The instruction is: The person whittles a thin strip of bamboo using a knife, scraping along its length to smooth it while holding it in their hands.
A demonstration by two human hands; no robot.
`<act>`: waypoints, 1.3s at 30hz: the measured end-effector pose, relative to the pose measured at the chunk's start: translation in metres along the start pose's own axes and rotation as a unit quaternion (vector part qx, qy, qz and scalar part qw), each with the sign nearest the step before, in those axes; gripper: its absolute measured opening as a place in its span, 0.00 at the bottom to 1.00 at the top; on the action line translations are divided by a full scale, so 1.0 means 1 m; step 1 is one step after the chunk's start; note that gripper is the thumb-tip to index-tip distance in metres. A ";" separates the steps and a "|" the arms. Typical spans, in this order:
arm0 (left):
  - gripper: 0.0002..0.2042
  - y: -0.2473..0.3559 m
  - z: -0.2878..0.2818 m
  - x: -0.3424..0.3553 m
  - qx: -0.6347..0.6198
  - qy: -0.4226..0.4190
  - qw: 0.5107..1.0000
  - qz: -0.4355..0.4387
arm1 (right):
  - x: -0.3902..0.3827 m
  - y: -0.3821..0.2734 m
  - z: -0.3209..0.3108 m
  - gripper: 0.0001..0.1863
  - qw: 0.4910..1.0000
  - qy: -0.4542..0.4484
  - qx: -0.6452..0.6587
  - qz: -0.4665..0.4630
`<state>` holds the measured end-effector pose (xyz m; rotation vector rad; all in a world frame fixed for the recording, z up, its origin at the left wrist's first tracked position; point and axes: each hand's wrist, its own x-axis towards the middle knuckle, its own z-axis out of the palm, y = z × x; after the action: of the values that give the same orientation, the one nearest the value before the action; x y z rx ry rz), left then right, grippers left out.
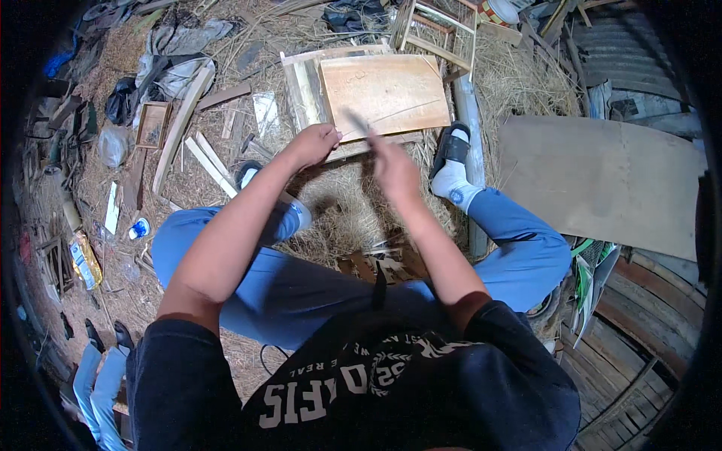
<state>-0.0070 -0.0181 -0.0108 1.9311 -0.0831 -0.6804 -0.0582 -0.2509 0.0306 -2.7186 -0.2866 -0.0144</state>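
A pale wooden board [387,83] lies on rough planks [304,90] between my feet, with a thin dark line across its lower part. My left hand [316,143] is at the board's lower left corner, fingers bent together; what they pinch is too small to make out. My right hand [395,169] grips a motion-blurred tool [356,119], raised over the board just right of my left hand. A small hammer-like tool [254,145] lies on the ground left of the planks.
A wooden frame [436,26] stands behind the board. Wood offcuts [180,131], plastic bags and straw litter the left side. A large brown sheet [602,184] and slats [643,308] lie at the right. Another person's legs [101,387] show at lower left.
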 end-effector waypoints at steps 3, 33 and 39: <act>0.20 0.001 0.006 0.002 0.019 0.027 0.999 0.017 | 0.003 0.003 0.003 0.25 0.997 0.042 0.069 0.017; 0.23 -0.002 0.004 0.002 0.051 0.044 0.998 -0.015 | 0.001 0.017 -0.020 0.18 0.998 -0.019 0.046 0.032; 0.21 -0.009 0.006 -0.002 0.003 0.045 0.999 -0.024 | -0.001 0.000 -0.016 0.19 0.997 -0.067 0.022 0.007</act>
<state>-0.0139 -0.0177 -0.0192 1.9711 0.0171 -0.6252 -0.0584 -0.2574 0.0451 -2.6812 -0.3037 0.1776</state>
